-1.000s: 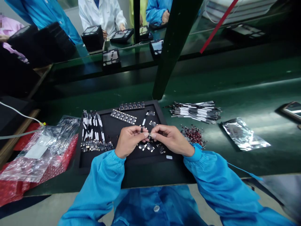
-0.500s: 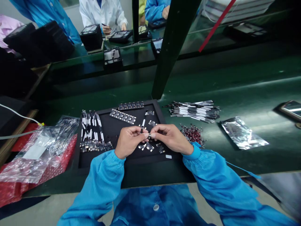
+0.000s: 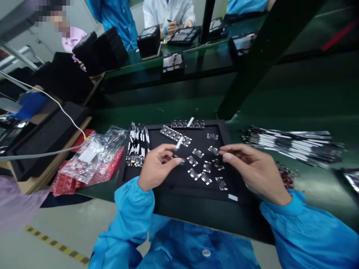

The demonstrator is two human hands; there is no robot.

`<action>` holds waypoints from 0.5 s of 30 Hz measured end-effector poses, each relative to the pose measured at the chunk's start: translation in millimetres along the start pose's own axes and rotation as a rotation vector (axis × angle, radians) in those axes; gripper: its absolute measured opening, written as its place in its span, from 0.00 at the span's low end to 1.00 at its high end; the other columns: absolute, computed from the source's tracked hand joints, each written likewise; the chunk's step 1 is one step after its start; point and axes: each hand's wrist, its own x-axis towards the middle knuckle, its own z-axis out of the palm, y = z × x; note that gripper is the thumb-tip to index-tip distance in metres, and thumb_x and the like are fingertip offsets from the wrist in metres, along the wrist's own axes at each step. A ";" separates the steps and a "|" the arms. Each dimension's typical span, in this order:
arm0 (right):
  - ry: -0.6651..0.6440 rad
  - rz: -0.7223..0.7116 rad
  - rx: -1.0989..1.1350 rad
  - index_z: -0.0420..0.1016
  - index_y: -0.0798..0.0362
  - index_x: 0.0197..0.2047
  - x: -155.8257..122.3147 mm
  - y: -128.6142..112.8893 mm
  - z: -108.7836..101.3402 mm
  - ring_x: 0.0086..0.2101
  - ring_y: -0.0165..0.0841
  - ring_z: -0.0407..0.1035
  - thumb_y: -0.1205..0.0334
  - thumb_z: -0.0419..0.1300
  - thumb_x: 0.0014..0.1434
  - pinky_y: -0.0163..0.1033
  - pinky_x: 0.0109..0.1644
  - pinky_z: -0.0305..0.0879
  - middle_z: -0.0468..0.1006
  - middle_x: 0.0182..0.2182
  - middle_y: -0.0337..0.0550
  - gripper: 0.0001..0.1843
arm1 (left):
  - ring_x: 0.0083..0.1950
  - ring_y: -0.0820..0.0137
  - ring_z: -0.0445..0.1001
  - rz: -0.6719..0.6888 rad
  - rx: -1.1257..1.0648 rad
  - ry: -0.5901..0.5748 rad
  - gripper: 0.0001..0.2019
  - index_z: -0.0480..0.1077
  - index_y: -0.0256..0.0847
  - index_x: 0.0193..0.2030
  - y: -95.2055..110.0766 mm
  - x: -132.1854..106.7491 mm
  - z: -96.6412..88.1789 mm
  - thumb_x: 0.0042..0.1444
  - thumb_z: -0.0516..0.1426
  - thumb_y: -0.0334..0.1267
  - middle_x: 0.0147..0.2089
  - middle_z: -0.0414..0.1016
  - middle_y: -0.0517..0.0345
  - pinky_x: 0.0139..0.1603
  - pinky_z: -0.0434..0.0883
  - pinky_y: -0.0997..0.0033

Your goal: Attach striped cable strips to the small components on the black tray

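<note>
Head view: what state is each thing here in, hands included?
Left hand, pinching the held strip
Held strip, white part jutting from the hand
Right hand, thumb near forefinger; hold unclear
Black tray, lying flat
Loose boards, separate, scattered
Board rows, unsplit
Strip pile, heaped right of the tray
Plastic bag, crumpled, over red bubble wrap

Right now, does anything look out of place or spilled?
A lone white piece lies near the front right corner of the black tray, apart from the circuit boards, so it looks stray. The dark red parts lying loose on the bench could pass for a spill, though I can't tell.
</note>
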 end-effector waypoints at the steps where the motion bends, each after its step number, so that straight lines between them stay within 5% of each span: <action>1: 0.016 0.003 -0.014 0.80 0.48 0.42 -0.3 -0.4 -0.2 0.35 0.38 0.77 0.48 0.66 0.60 0.41 0.36 0.75 0.82 0.35 0.46 0.14 | 0.32 0.72 0.72 0.000 0.052 0.093 0.19 0.76 0.39 0.49 -2.8 -4.4 -13.1 0.51 0.68 0.40 0.32 0.76 0.59 0.35 0.69 0.74; 6: -0.013 -0.010 -0.050 0.81 0.48 0.42 -1.3 -3.1 1.4 0.34 0.38 0.76 0.46 0.66 0.59 0.40 0.35 0.74 0.82 0.35 0.45 0.15 | 0.30 0.73 0.69 -0.034 0.267 0.343 0.21 0.72 0.38 0.52 -32.0 -23.7 -53.6 0.53 0.66 0.42 0.28 0.72 0.63 0.34 0.66 0.74; 12: -0.001 -0.004 -0.075 0.81 0.48 0.41 -0.7 -2.7 1.3 0.33 0.37 0.76 0.47 0.66 0.59 0.39 0.35 0.73 0.82 0.34 0.44 0.14 | 0.28 0.71 0.69 0.044 0.606 0.447 0.17 0.74 0.39 0.50 -55.6 -33.4 -51.3 0.57 0.62 0.44 0.29 0.72 0.62 0.36 0.70 0.70; 15: 0.027 -0.016 -0.062 0.81 0.48 0.41 0.4 -2.3 -0.5 0.32 0.36 0.75 0.48 0.66 0.59 0.39 0.34 0.73 0.82 0.33 0.43 0.13 | 0.37 0.64 0.75 0.130 0.842 0.497 0.14 0.75 0.37 0.48 -56.8 -33.3 -50.8 0.58 0.62 0.41 0.39 0.75 0.53 0.44 0.73 0.63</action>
